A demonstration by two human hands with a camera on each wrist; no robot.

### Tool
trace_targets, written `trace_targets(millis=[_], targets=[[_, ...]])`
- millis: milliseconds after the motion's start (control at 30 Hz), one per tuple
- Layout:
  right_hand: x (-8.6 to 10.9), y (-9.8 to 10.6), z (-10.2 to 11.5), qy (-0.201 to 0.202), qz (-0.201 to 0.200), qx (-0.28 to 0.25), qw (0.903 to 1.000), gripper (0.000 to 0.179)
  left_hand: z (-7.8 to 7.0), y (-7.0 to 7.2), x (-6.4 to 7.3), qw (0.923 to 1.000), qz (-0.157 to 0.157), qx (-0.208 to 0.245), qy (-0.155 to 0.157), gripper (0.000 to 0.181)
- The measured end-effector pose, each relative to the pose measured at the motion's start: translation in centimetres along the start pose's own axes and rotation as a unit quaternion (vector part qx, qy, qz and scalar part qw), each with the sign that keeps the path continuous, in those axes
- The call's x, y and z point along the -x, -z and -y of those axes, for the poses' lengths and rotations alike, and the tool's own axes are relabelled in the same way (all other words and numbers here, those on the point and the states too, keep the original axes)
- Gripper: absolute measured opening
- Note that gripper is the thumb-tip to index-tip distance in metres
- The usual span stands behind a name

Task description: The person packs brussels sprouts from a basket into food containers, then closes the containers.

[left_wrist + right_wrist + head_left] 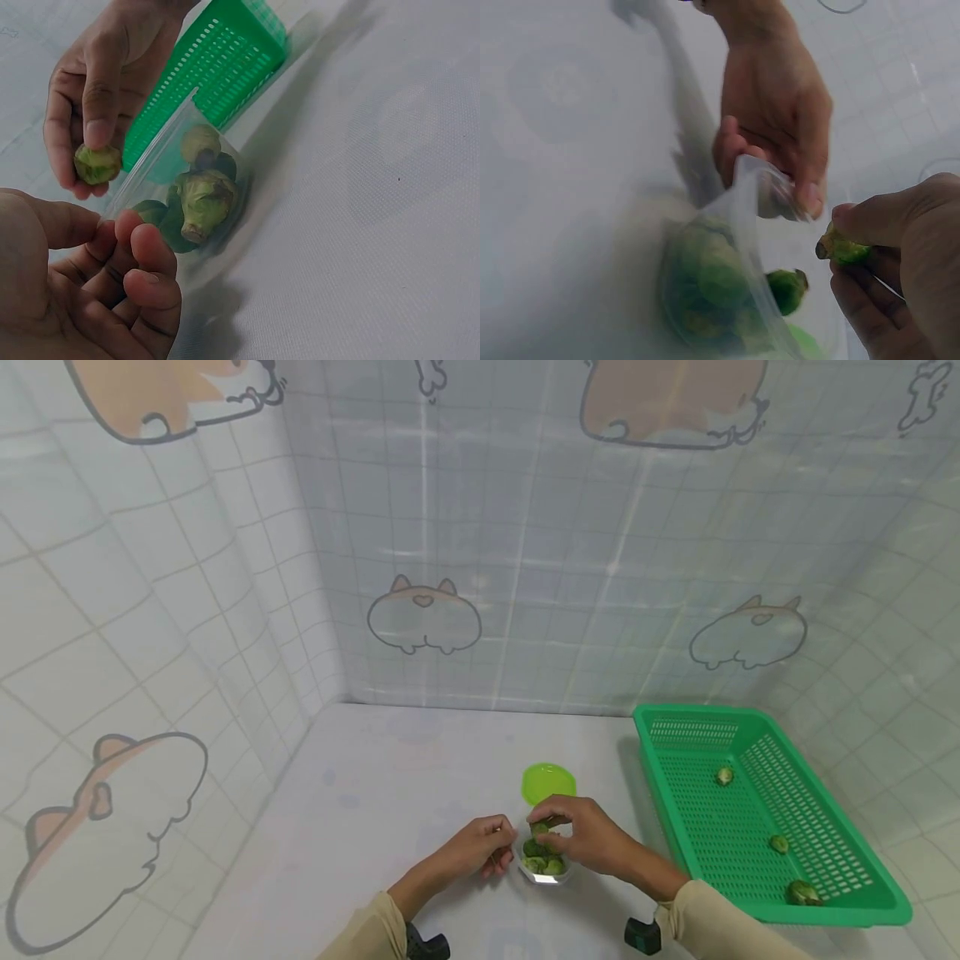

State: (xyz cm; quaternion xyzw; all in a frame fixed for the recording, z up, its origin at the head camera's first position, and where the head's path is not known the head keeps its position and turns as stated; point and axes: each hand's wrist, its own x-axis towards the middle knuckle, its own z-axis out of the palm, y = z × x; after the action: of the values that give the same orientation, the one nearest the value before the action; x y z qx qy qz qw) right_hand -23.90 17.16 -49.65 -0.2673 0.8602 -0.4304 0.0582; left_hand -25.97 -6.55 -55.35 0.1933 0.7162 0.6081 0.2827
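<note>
A clear plastic container (546, 880) stands on the table with several Brussels sprouts (534, 865) inside. My left hand (482, 847) is at its left side; in the left and right wrist views the thumb and forefinger pinch the container's rim, the other fingers loosely bent outside it. Over the container's opening, my right hand (594, 837) holds one Brussels sprout (844, 247) between thumb and fingers. Through the see-through wall in the left wrist view, a sprout (204, 206) shows its cut stem end. Just behind the container lies a bright green lid (548, 782).
To the right stands a large green perforated basket (660, 793). Inside it are three loose Brussels sprouts, one near the back (723, 776), another midway (779, 843) and the largest at the front (803, 893). Patterned sheeting (525, 552) encloses the table's back and sides.
</note>
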Motion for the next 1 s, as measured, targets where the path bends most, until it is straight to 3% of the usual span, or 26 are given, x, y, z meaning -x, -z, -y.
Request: trace_targets(millis=[167, 433, 1000], targets=[[0.0, -0.9, 0.0, -0.017, 0.018, -0.015, 0.9996, 0.027, 0.0, 0.0, 0.0, 1.0, 0.003, 0.003, 0.0, 0.028], [0.0, -2.0, -0.5, -0.025, 0.026, 0.015, 0.9992, 0.029, -0.1, 0.0, 0.0, 1.0, 0.005, 0.004, 0.005, 0.025], [0.0, -2.5, -0.5, -0.043, 0.034, 0.036, 0.9979, 0.031, 0.1, -0.1, -0.2, 1.0, -0.002, 0.009, 0.001, 0.026]])
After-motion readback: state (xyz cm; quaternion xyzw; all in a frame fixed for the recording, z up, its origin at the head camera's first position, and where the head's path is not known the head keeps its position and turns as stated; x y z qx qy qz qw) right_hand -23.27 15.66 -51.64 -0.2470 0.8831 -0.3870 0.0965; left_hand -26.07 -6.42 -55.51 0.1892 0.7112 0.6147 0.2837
